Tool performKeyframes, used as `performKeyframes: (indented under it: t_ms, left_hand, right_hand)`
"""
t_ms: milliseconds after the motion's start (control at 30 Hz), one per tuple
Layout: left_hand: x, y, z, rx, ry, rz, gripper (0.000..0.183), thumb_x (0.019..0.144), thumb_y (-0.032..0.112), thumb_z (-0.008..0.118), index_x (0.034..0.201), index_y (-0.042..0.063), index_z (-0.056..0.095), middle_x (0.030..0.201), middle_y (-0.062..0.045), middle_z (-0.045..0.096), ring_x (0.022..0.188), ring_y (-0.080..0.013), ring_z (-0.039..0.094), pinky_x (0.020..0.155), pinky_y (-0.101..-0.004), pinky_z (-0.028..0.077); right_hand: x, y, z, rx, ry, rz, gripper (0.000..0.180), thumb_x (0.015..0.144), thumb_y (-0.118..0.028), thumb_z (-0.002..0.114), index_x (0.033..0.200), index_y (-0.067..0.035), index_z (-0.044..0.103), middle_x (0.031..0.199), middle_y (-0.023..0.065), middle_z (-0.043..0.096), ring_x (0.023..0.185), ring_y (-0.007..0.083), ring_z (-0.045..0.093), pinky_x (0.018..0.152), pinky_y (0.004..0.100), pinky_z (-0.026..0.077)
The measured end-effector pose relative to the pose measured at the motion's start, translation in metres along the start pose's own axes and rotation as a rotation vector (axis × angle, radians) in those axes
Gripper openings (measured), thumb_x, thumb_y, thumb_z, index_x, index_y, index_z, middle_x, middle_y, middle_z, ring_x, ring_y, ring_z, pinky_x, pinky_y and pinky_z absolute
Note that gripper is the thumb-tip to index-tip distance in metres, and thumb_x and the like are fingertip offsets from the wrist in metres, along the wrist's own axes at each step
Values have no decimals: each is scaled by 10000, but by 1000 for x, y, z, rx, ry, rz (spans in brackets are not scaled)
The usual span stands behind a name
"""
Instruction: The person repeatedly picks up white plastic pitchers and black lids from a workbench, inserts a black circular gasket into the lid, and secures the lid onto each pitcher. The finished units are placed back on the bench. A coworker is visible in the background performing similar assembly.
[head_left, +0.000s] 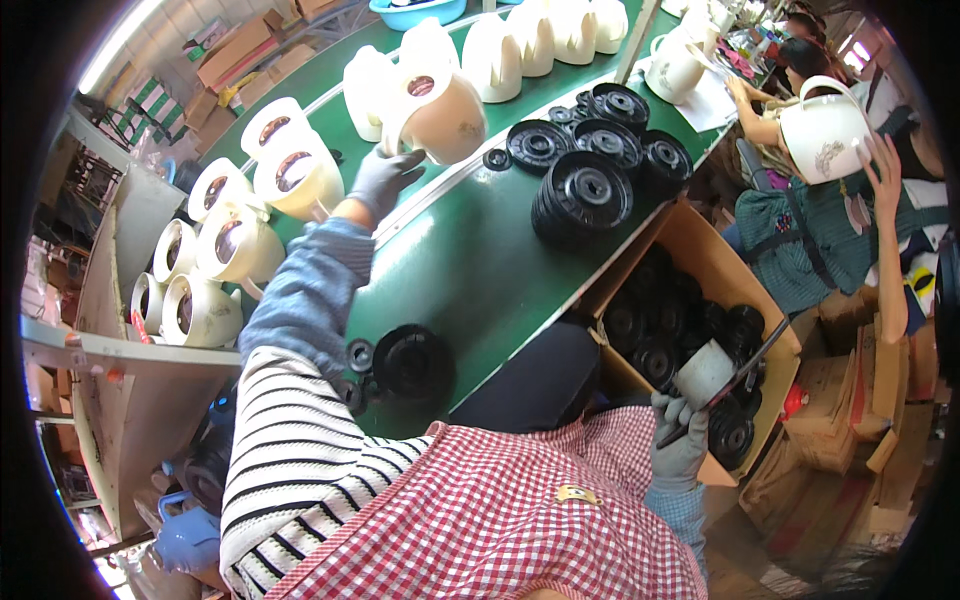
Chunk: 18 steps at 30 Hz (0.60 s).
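Observation:
My left hand (386, 181), in a grey glove, grips the handle of a cream jug body (450, 120) above the green bench. The jug is tilted, and a round opening in its end faces me. Low at the right, my gloved right hand (679, 431) holds a tool (706, 375) with a grey cylindrical head and a long dark bar. It is over the side of an open cardboard box (772, 330) holding black round plastic parts (656, 360). More cream jug bodies (296, 176) lie left of my left hand, their round openings showing.
A stack of black plastic discs (581, 199) and smaller rings (497, 159) stand on the green bench (450, 262). Another disc (412, 364) lies near me. Upright cream bodies (491, 60) line the far side. At right, a person holds a decorated jug (825, 139).

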<state>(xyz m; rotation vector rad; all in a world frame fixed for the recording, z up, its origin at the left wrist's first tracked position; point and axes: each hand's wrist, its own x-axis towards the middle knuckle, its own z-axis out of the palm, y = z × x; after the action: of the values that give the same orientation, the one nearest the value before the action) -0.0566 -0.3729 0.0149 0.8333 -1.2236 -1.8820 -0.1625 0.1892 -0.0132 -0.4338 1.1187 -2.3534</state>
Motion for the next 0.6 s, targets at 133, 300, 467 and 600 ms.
performKeyframes:
  t_ms: [133, 300, 467, 600]
  left_hand:
    - [97, -61, 1, -92, 309, 120, 221, 847, -37, 755, 877, 93, 578, 869, -26, 645, 673, -139, 596, 583, -244, 489]
    - [149, -76, 34, -65, 513, 132, 203, 818, 66, 815, 915, 94, 640, 740, -31, 629, 615, -149, 571, 550, -312, 467]
    - [203, -73, 6, 252, 361, 72, 290, 849, 188, 794, 1043, 28, 650, 832, -85, 675, 689, -213, 632, 624, -348, 514]
    - [205, -76, 6, 523, 532, 837, 585, 828, 189, 789, 1307, -47, 550, 1255, -160, 601, 1149, -274, 593, 1007, -359, 474]
  right_hand:
    - [-3, 3, 4, -59, 298, 164, 422, 938, -455, 708, 824, -124, 472, 786, -19, 415, 810, 169, 504, 1027, 438, 463]
    - [-17, 10, -25, -224, 314, 123, 314, 1007, -369, 638, 869, -119, 507, 817, 5, 501, 885, 201, 569, 1015, 454, 490]
    - [-3, 15, -5, -386, 327, 182, 395, 969, -450, 660, 861, -84, 556, 863, 36, 576, 911, 236, 598, 946, 433, 479]
    - [6, 20, 4, -418, 231, 188, 466, 968, -510, 643, 807, -86, 532, 817, 48, 558, 892, 227, 587, 860, 395, 465]
